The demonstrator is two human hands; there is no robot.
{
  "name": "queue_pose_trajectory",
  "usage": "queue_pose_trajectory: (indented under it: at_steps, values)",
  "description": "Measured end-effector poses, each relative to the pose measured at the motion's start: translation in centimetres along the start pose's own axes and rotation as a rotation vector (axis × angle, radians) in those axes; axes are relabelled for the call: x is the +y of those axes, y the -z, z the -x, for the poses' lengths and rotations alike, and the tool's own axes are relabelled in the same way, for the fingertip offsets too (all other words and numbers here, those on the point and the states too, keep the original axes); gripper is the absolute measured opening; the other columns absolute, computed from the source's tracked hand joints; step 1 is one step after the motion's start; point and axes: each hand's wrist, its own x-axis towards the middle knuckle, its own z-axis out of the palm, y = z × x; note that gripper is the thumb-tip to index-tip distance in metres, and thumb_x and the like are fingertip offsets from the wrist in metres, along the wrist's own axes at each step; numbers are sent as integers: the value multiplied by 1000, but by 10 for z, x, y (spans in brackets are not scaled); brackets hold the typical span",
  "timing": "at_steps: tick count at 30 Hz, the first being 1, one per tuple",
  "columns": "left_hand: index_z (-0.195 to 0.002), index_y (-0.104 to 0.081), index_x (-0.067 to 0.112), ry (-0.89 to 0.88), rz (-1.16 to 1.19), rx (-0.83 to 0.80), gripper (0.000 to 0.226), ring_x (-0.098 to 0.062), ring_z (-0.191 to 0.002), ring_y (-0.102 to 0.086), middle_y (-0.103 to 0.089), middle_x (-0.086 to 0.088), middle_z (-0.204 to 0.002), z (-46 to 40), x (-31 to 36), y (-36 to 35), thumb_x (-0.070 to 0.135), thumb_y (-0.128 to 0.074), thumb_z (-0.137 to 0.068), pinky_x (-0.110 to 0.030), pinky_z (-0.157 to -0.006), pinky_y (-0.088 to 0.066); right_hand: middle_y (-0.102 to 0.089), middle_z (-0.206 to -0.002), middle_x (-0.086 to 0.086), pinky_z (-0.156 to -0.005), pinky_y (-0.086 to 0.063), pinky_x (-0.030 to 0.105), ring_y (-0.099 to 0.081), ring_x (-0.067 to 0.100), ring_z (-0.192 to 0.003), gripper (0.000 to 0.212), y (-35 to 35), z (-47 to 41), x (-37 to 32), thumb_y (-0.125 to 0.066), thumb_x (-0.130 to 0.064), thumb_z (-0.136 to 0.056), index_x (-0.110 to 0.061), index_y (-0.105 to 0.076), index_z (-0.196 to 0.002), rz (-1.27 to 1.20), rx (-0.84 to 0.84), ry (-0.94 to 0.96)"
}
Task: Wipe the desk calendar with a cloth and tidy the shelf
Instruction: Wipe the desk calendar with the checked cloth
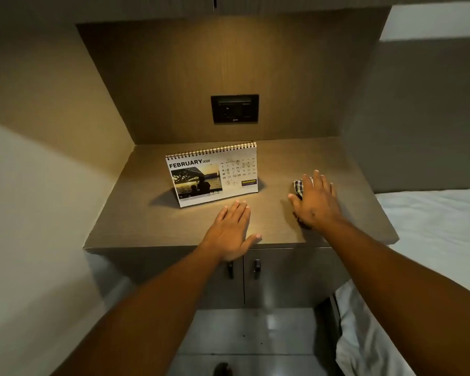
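A spiral-bound desk calendar (213, 176), open at February, stands upright on the brown shelf top (136, 213), turned slightly left. My left hand (232, 229) lies flat, palm down, on the shelf just in front of the calendar, fingers together, holding nothing. To the right of the calendar, my right hand (315, 203) presses down on a checked cloth (299, 187); most of the cloth is hidden under the palm, with only a corner showing at the fingers' left.
A black socket plate (234, 108) is set in the back panel above the shelf. Two cabinet doors with dark handles (256, 268) sit below the shelf's front edge. A bed with white sheets (432, 226) borders the right side. A wall closes the left.
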Motion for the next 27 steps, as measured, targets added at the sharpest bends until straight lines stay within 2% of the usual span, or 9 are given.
queue_pose_trajectory:
  at_steps: [6,8,11,14,16,19,21,24,27]
  values:
    - [-161,-8,10,-31,-45,50,92,-23,-157,4,-5,-11,-171,-3,-3,-9,75,-9,-95,-48,-127,-2,-12,-167,18,-122,-10,56,-10,41,-152,71,-27,-8,1,-38,-57,-98,-18,-23,-156,21,-120,-88]
    - [-161,-7,11,-37,-45,49,91,-23,-157,5,-4,-10,-171,-6,-5,-9,74,-10,-96,-47,-127,-1,-10,-167,18,-122,-10,58,-9,42,-152,68,-34,-6,1,-35,-54,-99,-18,-23,-156,11,-111,-111]
    - [-162,-6,11,-33,-47,45,91,-23,-157,6,-3,-10,-171,-5,-4,-10,74,-10,-96,-48,-127,-1,-17,-166,18,-121,-16,61,-15,43,-151,64,-34,-11,-2,-35,-52,-99,-15,-33,-151,20,-89,-133]
    - [-162,-6,11,-33,-43,38,91,-23,-157,7,-2,-10,-171,-6,-5,-11,73,-11,-95,-48,-127,-1,-20,-165,17,-119,-15,62,-18,43,-150,60,-30,-21,-2,-36,-52,-99,-17,-38,-148,45,-96,-144]
    - [-162,-5,11,-28,-40,37,92,-22,-157,8,-1,-9,-171,-7,-5,-13,74,-10,-95,-48,-127,-1,-20,-166,15,-118,-14,64,-18,43,-149,54,-32,-23,0,-36,-44,-101,-21,-36,-150,49,-102,-141]
    - [-162,-3,12,-31,-35,35,92,-22,-157,9,1,-9,-171,-9,-6,-14,75,-8,-95,-48,-127,-1,-25,-165,13,-120,-17,61,-20,43,-148,51,-37,-25,2,-41,-14,-99,-23,-38,-150,-10,-74,-158]
    - [-162,-3,12,-35,-33,25,91,-22,-157,9,2,-8,-171,-8,-6,-12,75,-7,-95,-49,-127,-2,-30,-162,13,-118,-25,60,-23,44,-146,55,-36,-28,3,-42,-1,-97,-23,-43,-148,-82,-46,-201]
    - [-161,-1,11,-52,-13,-6,90,-22,-156,11,4,-10,-171,-5,-5,-6,72,-10,-96,-49,-127,-1,-44,-153,12,-114,-36,56,-40,39,-138,54,-36,-24,0,-44,3,-97,-22,-50,-144,-278,102,-274]
    - [-161,4,13,-100,14,41,88,-22,-155,15,9,-10,-170,-4,-7,16,71,-14,-97,-49,-127,1,-63,-133,5,-100,-50,41,-59,28,-121,45,-32,-14,-14,-45,-2,-99,-23,-59,-137,-767,346,-400]
